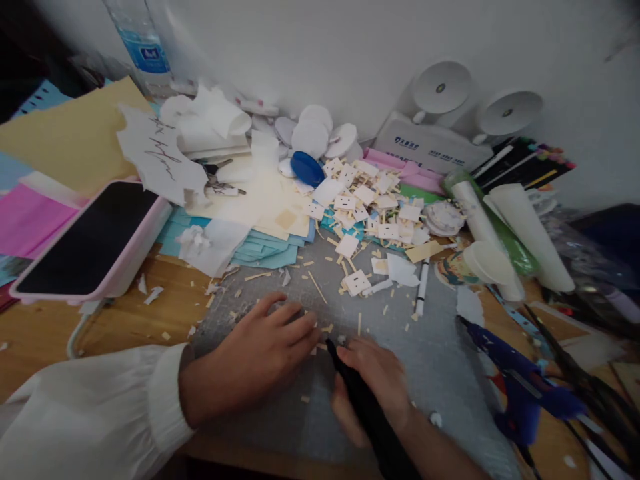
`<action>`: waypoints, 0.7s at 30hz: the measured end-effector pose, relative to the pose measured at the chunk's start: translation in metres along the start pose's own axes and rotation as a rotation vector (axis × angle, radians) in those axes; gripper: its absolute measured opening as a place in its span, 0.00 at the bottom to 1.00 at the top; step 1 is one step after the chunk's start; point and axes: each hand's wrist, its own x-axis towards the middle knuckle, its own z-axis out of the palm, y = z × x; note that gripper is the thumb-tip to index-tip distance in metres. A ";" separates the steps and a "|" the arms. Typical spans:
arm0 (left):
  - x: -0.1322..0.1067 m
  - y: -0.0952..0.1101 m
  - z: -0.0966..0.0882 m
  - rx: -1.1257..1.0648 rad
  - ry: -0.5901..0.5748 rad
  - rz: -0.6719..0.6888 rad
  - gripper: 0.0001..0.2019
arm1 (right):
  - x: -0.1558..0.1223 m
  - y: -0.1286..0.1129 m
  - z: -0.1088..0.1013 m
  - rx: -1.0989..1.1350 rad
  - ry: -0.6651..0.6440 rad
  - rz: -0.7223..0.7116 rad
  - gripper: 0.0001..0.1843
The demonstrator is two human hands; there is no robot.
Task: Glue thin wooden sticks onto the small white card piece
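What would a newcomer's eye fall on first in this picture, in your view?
Probably the heap of small pale squares, some dark-marked, at the back of the grey mat. Then the long black tool gripped in the right hand, its tip near the left hand, front centre. The blue glue gun at right and the black-screened, pink-cased phone at left also stand out.

The person's right hand [380, 380] is wrapped around the black tool [363, 405], its bare forearm [440, 447] slanting in from the tool's right. The left hand [273, 350] is palm down left of the tool's tip, bent fingertips near it, forearm white-sleeved.
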 end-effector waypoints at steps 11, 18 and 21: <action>-0.002 -0.005 -0.010 -0.147 0.216 0.113 0.14 | 0.028 0.008 -0.013 0.344 0.234 0.436 0.14; -0.002 -0.004 -0.010 -0.182 0.343 0.236 0.15 | 0.029 -0.003 -0.021 0.864 -0.002 0.536 0.18; -0.002 -0.003 -0.011 -0.194 0.359 0.262 0.14 | 0.026 -0.003 -0.020 0.974 -0.023 0.557 0.19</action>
